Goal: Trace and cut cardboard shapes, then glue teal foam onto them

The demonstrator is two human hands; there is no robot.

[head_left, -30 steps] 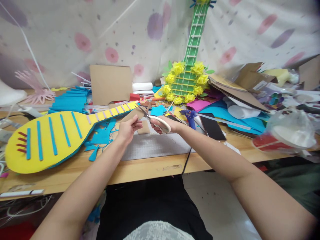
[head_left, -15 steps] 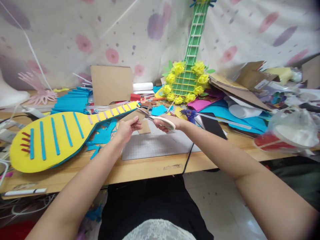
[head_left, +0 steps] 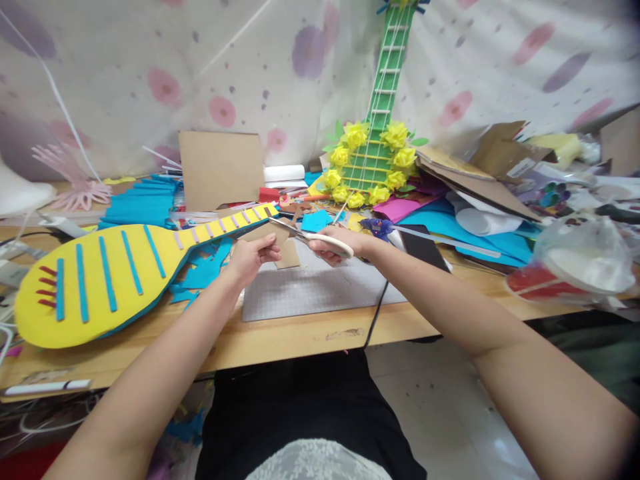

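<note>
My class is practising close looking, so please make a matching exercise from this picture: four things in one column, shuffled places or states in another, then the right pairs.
Column one
1. Scissors
2. Left hand
3. Yellow instrument model
4. Green instrument model

Column two
A. Standing at the back, decorated with yellow flowers
B. Held in the right hand
C. Lying on the table, with blue strips across its body
D. Holding brown cardboard

Right pairs
1-B, 2-D, 3-C, 4-A
</note>
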